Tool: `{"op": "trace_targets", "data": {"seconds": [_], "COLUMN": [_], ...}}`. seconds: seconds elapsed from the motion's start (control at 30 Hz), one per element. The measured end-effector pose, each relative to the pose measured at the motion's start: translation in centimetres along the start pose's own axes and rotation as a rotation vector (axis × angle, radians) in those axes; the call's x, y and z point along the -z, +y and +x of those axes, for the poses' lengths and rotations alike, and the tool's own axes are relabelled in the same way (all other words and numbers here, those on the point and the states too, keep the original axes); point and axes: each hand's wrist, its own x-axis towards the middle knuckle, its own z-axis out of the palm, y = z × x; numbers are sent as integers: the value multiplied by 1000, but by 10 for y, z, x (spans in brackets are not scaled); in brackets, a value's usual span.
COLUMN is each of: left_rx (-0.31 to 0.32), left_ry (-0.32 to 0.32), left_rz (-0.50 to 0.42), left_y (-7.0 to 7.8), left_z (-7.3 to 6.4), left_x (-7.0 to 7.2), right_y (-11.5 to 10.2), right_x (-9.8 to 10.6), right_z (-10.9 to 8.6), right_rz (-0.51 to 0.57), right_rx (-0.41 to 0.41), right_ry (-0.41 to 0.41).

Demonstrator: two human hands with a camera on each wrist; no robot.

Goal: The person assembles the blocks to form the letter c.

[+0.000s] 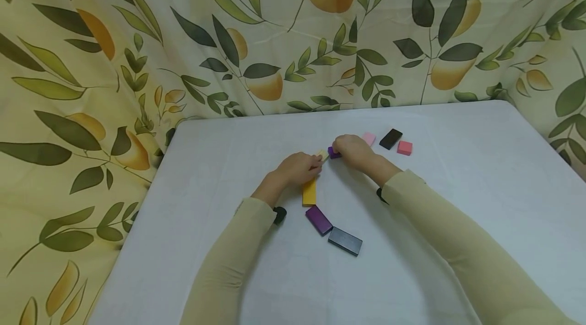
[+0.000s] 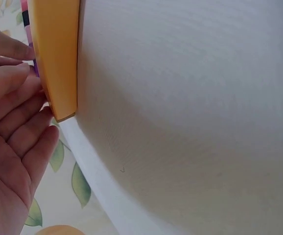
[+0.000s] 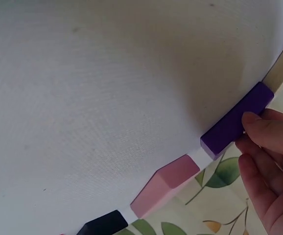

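My left hand (image 1: 298, 168) holds a pale wooden block (image 1: 323, 155) at its near end, and the fingers cover part of it. Between thumb and fingers my right hand (image 3: 273, 147) pinches a dark purple block (image 3: 237, 120), whose far end meets or nearly meets the pale wooden one (image 3: 282, 63). Just below the left hand lies a yellow block (image 1: 309, 193); it hides the left fingertips' contact in the left wrist view. A pink block (image 3: 166, 183) lies just beyond the purple one, with a small gap between them.
A black block (image 1: 391, 139) and a coral-red block (image 1: 405, 148) lie right of the pink one. Nearer the body, a plum block (image 1: 319, 220) and a grey block (image 1: 345, 241) continue a curved row on the white table (image 1: 220, 182). Leaf-patterned cloth (image 1: 274, 60) hangs behind.
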Motion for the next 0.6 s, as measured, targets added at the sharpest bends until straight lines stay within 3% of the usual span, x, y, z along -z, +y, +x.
{"op": "trace_targets", "data": {"seconds": [0.6], "left_rx": [11], "left_ry": [11], "left_rz": [3], "left_y": [0], "left_z": [1], "left_x": [-1], "right_y": [0], "right_x": [-1], "right_z": [6], "right_rz": [23], "right_rx": [-44], "right_ry": [-42]}}
